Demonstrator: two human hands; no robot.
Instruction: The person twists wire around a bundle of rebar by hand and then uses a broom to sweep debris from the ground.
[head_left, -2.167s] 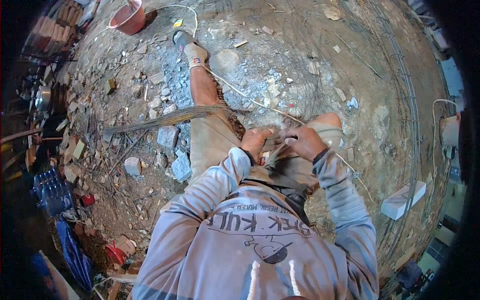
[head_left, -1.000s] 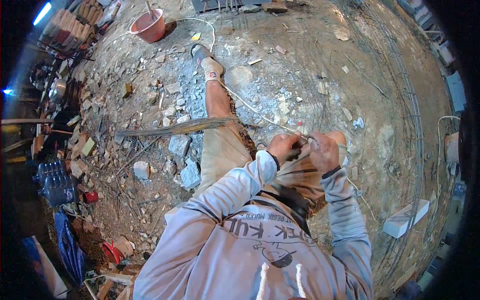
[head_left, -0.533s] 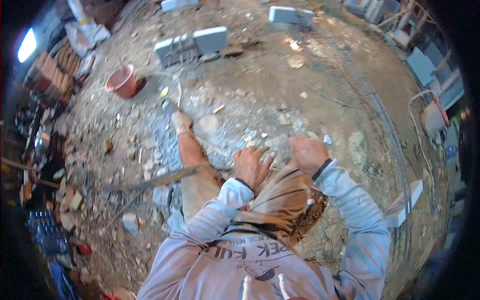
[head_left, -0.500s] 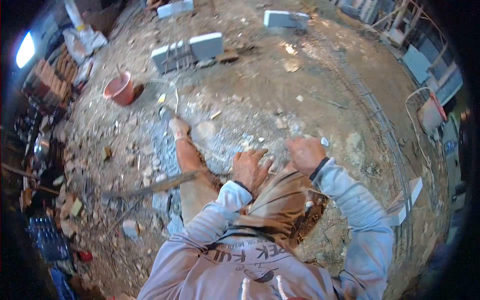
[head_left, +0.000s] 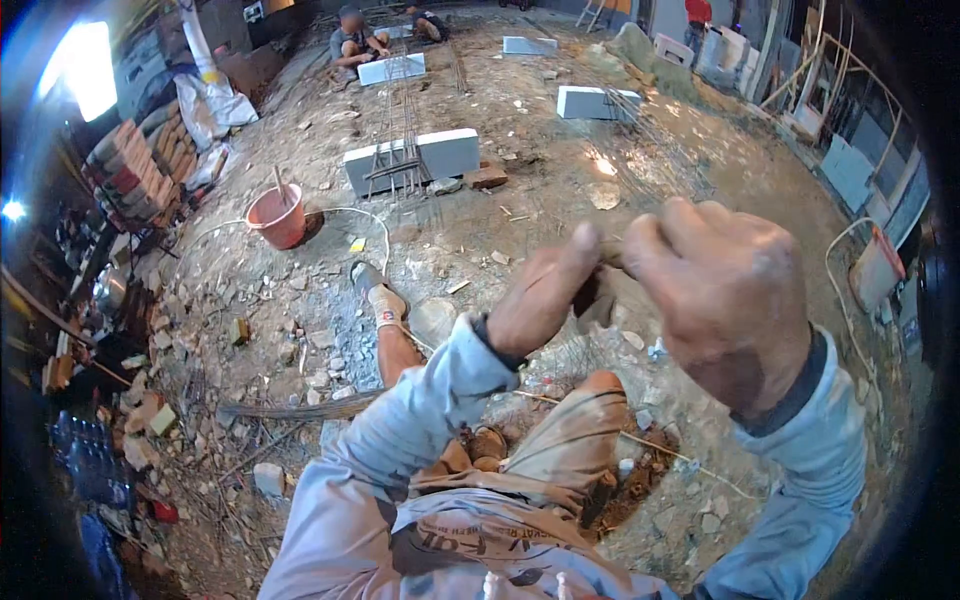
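— What's at the fingers?

— A small dark piece (head_left: 599,297), blurred, between both hands and raised close to the lens.

— Who has it?

— The right hand (head_left: 728,300) is curled closed over its upper end. The left hand (head_left: 545,300) sets thumb and fingertips against its other side. Whether they clamp it, I cannot tell.

— And around them?

— Below the fingers, a bent knee (head_left: 590,420). Beyond the left fingers, a shoe (head_left: 372,285), then farther out a bucket (head_left: 278,215) and a grey block (head_left: 440,155).
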